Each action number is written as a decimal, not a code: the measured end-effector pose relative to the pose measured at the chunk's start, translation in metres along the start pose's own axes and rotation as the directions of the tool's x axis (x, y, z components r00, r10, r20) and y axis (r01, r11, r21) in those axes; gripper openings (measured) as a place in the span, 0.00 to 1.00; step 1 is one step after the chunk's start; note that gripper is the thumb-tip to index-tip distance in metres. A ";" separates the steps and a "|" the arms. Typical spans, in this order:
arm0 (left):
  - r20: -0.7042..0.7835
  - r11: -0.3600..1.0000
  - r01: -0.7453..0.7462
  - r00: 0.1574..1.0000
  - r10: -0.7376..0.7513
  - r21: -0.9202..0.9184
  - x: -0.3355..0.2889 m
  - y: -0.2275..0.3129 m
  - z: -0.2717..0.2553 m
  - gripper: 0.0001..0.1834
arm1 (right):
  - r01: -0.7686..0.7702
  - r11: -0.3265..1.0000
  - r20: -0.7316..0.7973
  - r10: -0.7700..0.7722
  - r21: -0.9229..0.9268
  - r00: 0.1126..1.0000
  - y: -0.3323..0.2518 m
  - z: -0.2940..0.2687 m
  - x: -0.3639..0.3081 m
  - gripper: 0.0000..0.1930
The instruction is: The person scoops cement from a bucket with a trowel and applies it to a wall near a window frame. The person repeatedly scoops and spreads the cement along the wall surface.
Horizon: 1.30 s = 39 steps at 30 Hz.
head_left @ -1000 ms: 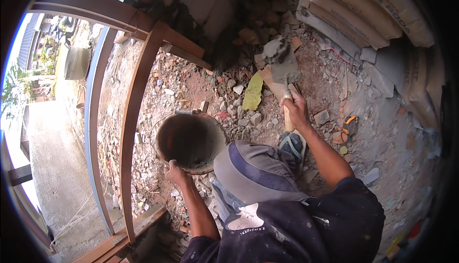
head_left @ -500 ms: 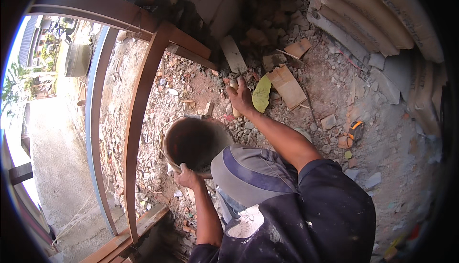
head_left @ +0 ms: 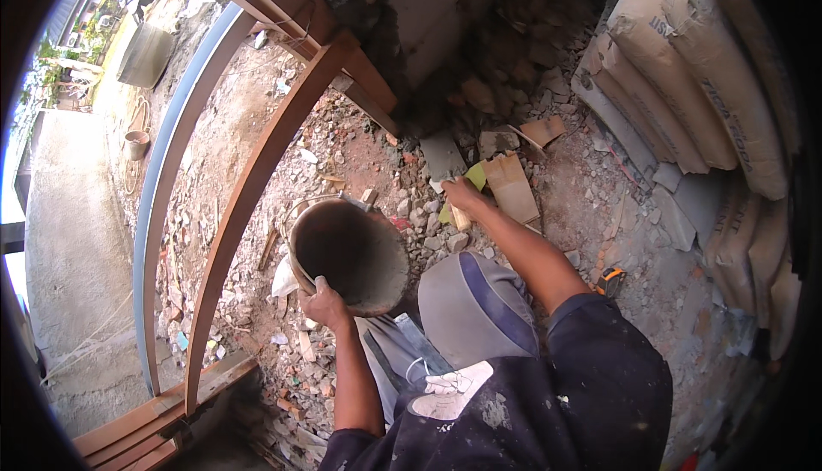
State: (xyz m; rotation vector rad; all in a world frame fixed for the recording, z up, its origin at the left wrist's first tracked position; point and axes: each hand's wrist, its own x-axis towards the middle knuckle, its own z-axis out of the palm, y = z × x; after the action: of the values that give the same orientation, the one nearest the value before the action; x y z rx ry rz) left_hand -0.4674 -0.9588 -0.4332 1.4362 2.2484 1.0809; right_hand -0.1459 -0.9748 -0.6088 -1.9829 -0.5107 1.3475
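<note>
My left hand (head_left: pixel 327 303) is closed on the near-left rim of a round, dark-insided bucket (head_left: pixel 377 270). The bucket is tilted, its mouth facing up toward me. To its upper right, my right hand (head_left: pixel 465 197) wraps round the light wooden handle of a trowel (head_left: pixel 442 156). The trowel's flat grey blade points away from me, low over the rubble. Beside that hand lies a yellow-green, leaf-like piece (head_left: pixel 476 176), partly hidden by my fingers. A torn brown cardboard piece (head_left: pixel 511 188) is just right of it.
Rubble (head_left: pixel 342 150) covers the ground around the bucket. A brown metal frame (head_left: pixel 248 188) rises on the left. Stacked paper sacks (head_left: pixel 711 68) stand at the right. An orange and black tape measure (head_left: pixel 610 282) lies near my right elbow. Farther left is a small pail (head_left: pixel 137 144).
My right hand has closed round the trowel handle and drawn the trowel nearer to me. The bucket is tipped more toward me, my left hand still on its rim. The view has shifted.
</note>
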 end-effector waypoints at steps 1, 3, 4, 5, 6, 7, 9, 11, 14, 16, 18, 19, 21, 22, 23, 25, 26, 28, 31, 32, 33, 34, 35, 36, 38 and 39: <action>-0.021 0.999 0.000 1.000 0.001 0.035 0.001 0.000 -0.002 0.15 | -0.026 0.997 0.051 0.023 0.068 0.998 -0.022 0.000 0.014 0.25; -0.025 0.999 -0.003 1.000 0.004 0.050 -0.001 -0.003 -0.004 0.15 | -0.058 0.988 0.099 0.044 0.143 0.994 -0.045 -0.004 0.048 0.28; 0.004 1.000 -0.014 1.000 0.014 0.018 0.000 -0.004 0.001 0.15 | -0.056 0.986 0.075 0.045 0.158 0.996 -0.040 -0.011 0.075 0.30; 0.026 1.000 -0.020 0.999 0.020 -0.008 0.000 -0.006 0.005 0.15 | -0.054 0.984 0.061 0.044 0.171 0.997 -0.031 -0.011 0.092 0.31; 0.021 0.998 -0.017 1.000 0.016 0.061 0.001 -0.007 0.002 0.15 | -0.027 0.981 0.034 0.021 0.193 0.999 -0.025 -0.006 0.097 0.33; 0.026 0.998 -0.023 0.999 0.022 0.052 0.003 -0.007 0.001 0.15 | -0.001 0.976 0.002 0.000 0.216 1.000 -0.017 -0.003 0.100 0.34; 0.027 0.999 -0.005 1.000 0.004 0.036 0.001 -0.005 -0.002 0.15 | 0.039 0.965 -0.040 -0.030 0.261 0.999 -0.010 0.005 0.087 0.37; 0.004 0.999 0.005 1.000 -0.005 0.036 0.000 -0.005 -0.006 0.14 | 0.078 0.944 -0.081 -0.055 0.320 0.995 -0.004 0.008 0.050 0.38; 0.044 0.996 0.018 0.999 -0.014 -0.086 0.000 0.002 0.007 0.14 | 0.269 0.962 -0.107 -0.264 0.036 0.959 0.041 -0.009 0.033 0.38; 0.065 0.993 0.071 0.996 -0.065 -0.096 0.006 0.002 0.011 0.15 | 0.307 0.951 -0.130 -0.307 -0.016 0.943 0.037 -0.006 0.005 0.34; 0.090 0.989 0.118 0.990 -0.110 -0.092 0.011 0.006 0.014 0.15 | 0.384 0.918 -0.128 -0.394 -0.100 0.910 0.021 -0.006 -0.033 0.29; 0.086 0.990 0.119 0.990 -0.112 -0.080 0.012 0.012 0.013 0.14 | 0.440 0.885 -0.110 -0.458 -0.150 0.882 0.010 -0.004 -0.054 0.25; 0.083 0.991 0.120 0.990 -0.115 -0.057 0.011 0.021 0.012 0.13 | 0.505 0.860 0.033 -0.504 -0.077 0.863 -0.007 0.003 -0.097 0.29; 0.091 0.989 0.119 0.990 -0.110 -0.091 0.011 0.022 0.014 0.13 | 0.593 0.792 0.116 -0.582 -0.143 0.805 -0.001 0.010 -0.104 0.28; 0.096 0.985 0.119 0.990 -0.107 -0.125 0.013 0.021 0.016 0.12 | 0.676 0.710 0.207 -0.644 -0.196 0.737 0.002 0.016 -0.108 0.26; 0.103 0.981 0.120 0.989 -0.105 -0.151 0.010 0.018 0.019 0.11 | 0.688 0.689 0.282 -0.629 -0.230 0.724 0.008 0.021 -0.110 0.24; 0.098 0.983 0.115 0.990 -0.102 -0.143 0.011 0.015 0.018 0.11 | 0.622 0.754 0.263 -0.569 -0.213 0.779 -0.002 0.021 -0.111 0.23; 0.083 0.985 0.119 0.991 -0.109 -0.124 0.015 0.001 0.014 0.12 | 0.356 0.912 0.208 -0.315 -0.203 0.926 -0.026 0.007 -0.114 0.23; 0.037 1.000 0.003 0.999 -0.003 0.011 0.003 -0.012 0.005 0.13 | 0.175 0.984 0.062 -0.176 0.029 0.982 0.016 0.003 -0.075 0.23; 0.037 0.995 0.074 0.997 -0.072 -0.060 0.005 -0.021 0.004 0.14 | 0.104 0.988 0.088 -0.114 0.115 0.990 0.014 0.002 -0.065 0.21; 0.031 0.994 0.082 0.996 -0.080 -0.068 0.004 -0.020 0.003 0.13 | 0.026 0.980 0.115 -0.049 0.198 0.992 0.010 -0.003 -0.052 0.19; 0.023 0.993 0.090 0.996 -0.088 -0.077 0.003 -0.018 0.000 0.13 | -0.054 0.960 0.147 0.013 0.276 0.989 0.005 -0.008 -0.039 0.17; 0.014 0.992 0.092 0.996 -0.091 -0.084 0.003 -0.016 -0.001 0.13 | -0.095 0.950 0.191 0.038 0.299 0.981 0.000 -0.010 -0.022 0.19; 0.018 0.992 0.089 0.996 -0.088 -0.091 0.003 -0.017 -0.001 0.14 | -0.136 0.938 0.241 0.058 0.319 0.969 -0.006 -0.007 -0.004 0.21; 0.032 0.992 0.079 0.997 -0.076 -0.100 0.002 -0.016 -0.002 0.14 | -0.129 0.942 0.212 0.063 0.310 0.975 -0.010 0.000 0.029 0.18; 0.039 0.996 0.066 0.997 -0.064 -0.065 0.001 -0.013 -0.001 0.14 | -0.118 0.945 0.188 0.062 0.305 0.980 -0.010 0.004 0.042 0.17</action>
State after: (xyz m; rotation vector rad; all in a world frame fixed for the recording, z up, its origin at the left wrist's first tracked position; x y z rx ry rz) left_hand -0.4775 -0.9612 -0.4413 1.3365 2.1967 1.0886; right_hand -0.1324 -0.9393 -0.6304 -1.6522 -0.2640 1.5643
